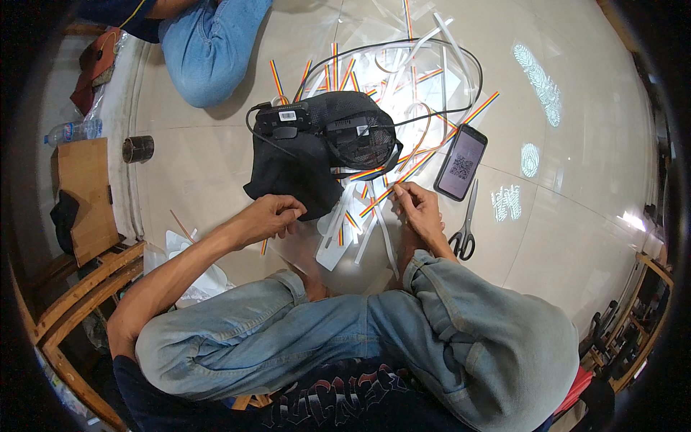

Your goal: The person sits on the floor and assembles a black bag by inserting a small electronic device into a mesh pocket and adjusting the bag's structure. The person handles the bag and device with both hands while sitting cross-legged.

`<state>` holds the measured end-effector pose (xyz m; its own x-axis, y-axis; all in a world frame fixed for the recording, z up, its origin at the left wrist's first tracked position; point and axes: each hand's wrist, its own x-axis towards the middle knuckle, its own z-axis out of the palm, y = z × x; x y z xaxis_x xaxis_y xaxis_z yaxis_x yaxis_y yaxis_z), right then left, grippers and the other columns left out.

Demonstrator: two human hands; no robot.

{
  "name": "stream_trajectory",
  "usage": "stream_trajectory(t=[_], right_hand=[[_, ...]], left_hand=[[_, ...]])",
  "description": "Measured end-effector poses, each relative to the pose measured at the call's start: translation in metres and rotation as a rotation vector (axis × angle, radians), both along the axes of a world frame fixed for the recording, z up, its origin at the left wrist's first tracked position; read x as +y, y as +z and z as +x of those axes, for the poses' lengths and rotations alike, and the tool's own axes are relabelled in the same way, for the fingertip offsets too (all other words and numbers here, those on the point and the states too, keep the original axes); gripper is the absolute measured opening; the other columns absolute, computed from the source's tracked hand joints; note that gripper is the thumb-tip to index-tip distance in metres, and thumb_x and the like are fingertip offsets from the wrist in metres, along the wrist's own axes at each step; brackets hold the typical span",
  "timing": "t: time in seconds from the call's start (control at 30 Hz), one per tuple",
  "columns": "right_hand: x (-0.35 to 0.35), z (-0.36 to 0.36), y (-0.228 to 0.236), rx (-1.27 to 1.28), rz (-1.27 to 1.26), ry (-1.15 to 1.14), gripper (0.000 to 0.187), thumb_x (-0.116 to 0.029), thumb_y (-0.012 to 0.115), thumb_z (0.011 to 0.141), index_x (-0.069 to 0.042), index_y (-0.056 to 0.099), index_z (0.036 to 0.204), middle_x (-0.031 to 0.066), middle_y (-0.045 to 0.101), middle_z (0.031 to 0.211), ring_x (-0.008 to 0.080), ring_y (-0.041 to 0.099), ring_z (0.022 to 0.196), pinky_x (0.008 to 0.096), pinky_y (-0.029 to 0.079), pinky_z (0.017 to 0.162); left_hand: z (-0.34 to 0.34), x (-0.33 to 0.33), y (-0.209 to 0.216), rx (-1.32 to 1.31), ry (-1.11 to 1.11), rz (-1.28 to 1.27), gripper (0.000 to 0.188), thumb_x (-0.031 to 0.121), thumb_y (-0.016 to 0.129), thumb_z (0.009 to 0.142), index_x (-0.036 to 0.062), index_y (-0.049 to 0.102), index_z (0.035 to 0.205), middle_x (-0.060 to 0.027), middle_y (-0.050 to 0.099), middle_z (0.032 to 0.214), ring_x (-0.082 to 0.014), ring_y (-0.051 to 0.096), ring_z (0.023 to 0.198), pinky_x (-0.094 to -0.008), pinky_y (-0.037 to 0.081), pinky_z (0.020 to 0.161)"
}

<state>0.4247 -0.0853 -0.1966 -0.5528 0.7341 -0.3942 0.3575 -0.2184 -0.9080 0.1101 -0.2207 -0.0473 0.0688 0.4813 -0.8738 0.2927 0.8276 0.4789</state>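
Note:
My right hand (421,210) has thumb and finger pinched on a striped ribbon strip (417,165) in red, yellow and dark bands, which slants up to the right. My left hand (279,214) is closed with curled fingers, by the lower edge of a black cloth and mesh cap (302,173). Whatever that hand may hold is hidden. On the cap sits a small black device (282,117) with a cable (374,42) looping over the pile. White strips (347,205) and more striped pieces lie on the floor between and beyond my hands.
Right of the pile lie a phone (461,162) with a lit screen and black-handled scissors (464,234). A roll of dark tape (137,149) is at the left, with cardboard (86,198) and a bottle (74,132). Another person's knee (205,65) is at the far left.

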Motion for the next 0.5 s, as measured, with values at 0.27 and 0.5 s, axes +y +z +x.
stream_trajectory(t=[0.27,0.5], right_hand=[[0.0006,-0.0015,0.0052,0.014,-0.032,-0.004,0.027,-0.023,0.064,0.103,0.002,0.073,0.109,0.0009,0.068,0.073,0.0067,0.06,0.06,0.024,0.047,0.056],[-0.0002,-0.0003,0.0002,0.03,-0.022,-0.009,0.027,-0.023,0.064,0.103,0.002,0.073,0.107,0.0014,0.069,0.075,0.007,0.06,0.061,0.0239,0.048,0.056]], left_hand=[[0.0004,0.0,0.0011,-0.004,0.003,0.016,0.035,0.029,0.054,0.108,0.0025,0.065,0.128,-0.0052,0.067,0.088,-0.0129,0.063,0.078,-0.0298,0.053,0.07],[0.0005,-0.001,-0.0005,-0.011,0.008,0.023,0.035,0.029,0.054,0.108,0.0024,0.065,0.127,-0.0052,0.067,0.087,-0.0126,0.062,0.077,-0.0295,0.052,0.069]])
